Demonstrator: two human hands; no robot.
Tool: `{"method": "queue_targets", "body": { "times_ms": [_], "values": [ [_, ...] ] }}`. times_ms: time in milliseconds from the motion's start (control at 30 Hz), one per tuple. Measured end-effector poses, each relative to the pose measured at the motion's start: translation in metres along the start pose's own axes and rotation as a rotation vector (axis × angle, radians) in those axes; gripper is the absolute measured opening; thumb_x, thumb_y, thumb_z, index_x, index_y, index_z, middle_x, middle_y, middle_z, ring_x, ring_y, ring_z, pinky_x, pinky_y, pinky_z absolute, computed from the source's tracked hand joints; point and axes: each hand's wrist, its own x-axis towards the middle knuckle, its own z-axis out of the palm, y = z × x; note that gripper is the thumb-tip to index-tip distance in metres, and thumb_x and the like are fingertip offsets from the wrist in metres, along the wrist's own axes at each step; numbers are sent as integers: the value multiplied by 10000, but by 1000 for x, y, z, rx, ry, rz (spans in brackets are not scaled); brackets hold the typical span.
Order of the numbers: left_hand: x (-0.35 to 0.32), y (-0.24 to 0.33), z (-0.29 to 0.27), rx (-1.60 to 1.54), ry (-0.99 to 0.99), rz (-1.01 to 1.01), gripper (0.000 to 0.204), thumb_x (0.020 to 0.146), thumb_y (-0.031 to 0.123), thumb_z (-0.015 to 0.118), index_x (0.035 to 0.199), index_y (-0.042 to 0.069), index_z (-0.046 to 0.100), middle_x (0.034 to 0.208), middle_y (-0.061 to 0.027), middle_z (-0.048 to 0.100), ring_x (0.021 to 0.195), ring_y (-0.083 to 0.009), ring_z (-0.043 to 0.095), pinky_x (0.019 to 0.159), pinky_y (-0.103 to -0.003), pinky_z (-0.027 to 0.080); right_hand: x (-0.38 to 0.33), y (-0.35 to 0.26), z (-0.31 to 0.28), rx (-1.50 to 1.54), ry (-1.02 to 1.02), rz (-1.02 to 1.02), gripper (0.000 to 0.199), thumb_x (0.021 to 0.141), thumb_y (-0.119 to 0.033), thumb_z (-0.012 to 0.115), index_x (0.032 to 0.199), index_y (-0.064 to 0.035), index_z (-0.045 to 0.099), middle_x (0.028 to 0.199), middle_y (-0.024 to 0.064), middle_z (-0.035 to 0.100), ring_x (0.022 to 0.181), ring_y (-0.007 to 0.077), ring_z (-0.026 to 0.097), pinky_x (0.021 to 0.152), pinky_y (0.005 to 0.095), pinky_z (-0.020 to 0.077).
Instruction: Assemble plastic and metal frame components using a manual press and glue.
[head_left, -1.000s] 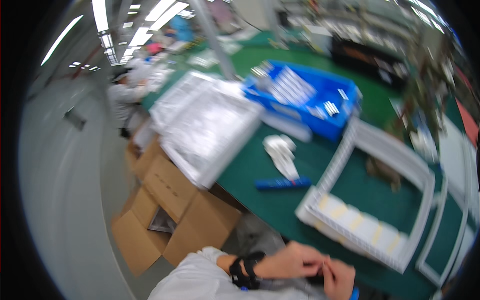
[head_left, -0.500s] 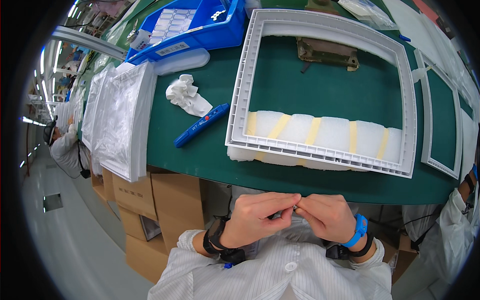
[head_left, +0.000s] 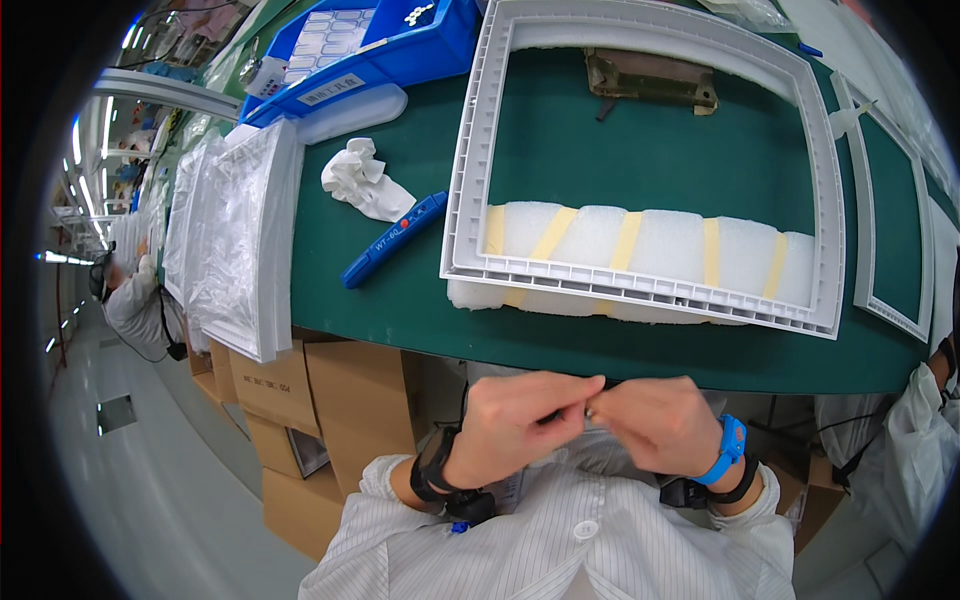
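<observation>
Just off the table's near edge, my left hand (head_left: 525,420) and my right hand (head_left: 655,425) meet at the fingertips. Both are closed in a pinch around something tiny; a small glint shows between them, too little to name. Beyond them a white plastic frame (head_left: 640,292) lies on the green table (head_left: 400,340). Its near side rests on a white foam pad (head_left: 660,240) with yellow tape strips. Left of the frame are a blue pen-shaped tool (head_left: 395,240) and a crumpled white tissue (head_left: 362,182).
A blue bin (head_left: 400,55) with a small-parts tray stands at the back left. Wrapped white panels (head_left: 235,240) overhang the left edge above cardboard boxes (head_left: 365,400). A green metal block (head_left: 650,80) and a narrower frame (head_left: 868,200) lie farther off. Another person (head_left: 135,300) is at far left.
My view has shifted slightly, so the table things sit a little higher in it. My hands stay together, with the fingers barely moved.
</observation>
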Motion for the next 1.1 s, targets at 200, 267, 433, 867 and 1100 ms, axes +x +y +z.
{"method": "queue_targets", "body": {
  "times_ms": [200, 267, 433, 867, 1100],
  "values": [
    [8, 5, -14, -73, -157, -83, 319, 759, -84, 710, 1045, 31, 789, 928, -117, 782, 788, -190, 760, 692, -249, 589, 4, -5, 0, 21, -8, 59, 139, 851, -76, 747, 978, -45, 700, 785, 76, 654, 659, 259, 654, 554, 342, 522],
    [11, 3, -19, -90, -183, -73, 307, 776, -77, 711, 1053, 29, 788, 933, -120, 782, 801, -192, 762, 704, -251, 589, 5, -6, -2, 43, -17, 74, 131, 859, -76, 739, 979, -43, 700, 788, 77, 655, 659, 260, 653, 555, 342, 520],
    [26, -4, -33, -345, -418, -218, 245, 840, 20, 769, 1084, 42, 783, 991, -106, 779, 818, -196, 753, 725, -255, 585, 4, -8, -12, 126, -67, 110, 107, 881, -71, 712, 983, -39, 700, 801, 83, 659, 658, 264, 650, 557, 341, 516],
    [70, 56, -9, 145, 23, 362, 214, 692, 2, 850, 887, 62, 782, 933, -47, 760, 823, -179, 697, 719, -291, 453, -18, -7, -47, 117, 231, 165, 141, 840, 4, 669, 955, -30, 743, 774, 84, 691, 614, 205, 638, 550, 286, 494],
    [98, 53, 2, 331, 61, 336, 193, 701, 27, 846, 872, 82, 773, 916, -18, 757, 852, -178, 692, 821, -310, 421, -29, -7, -51, 128, 289, 219, 127, 847, -7, 681, 954, -32, 744, 731, 68, 669, 587, 183, 612, 529, 283, 474]
  ]
}}
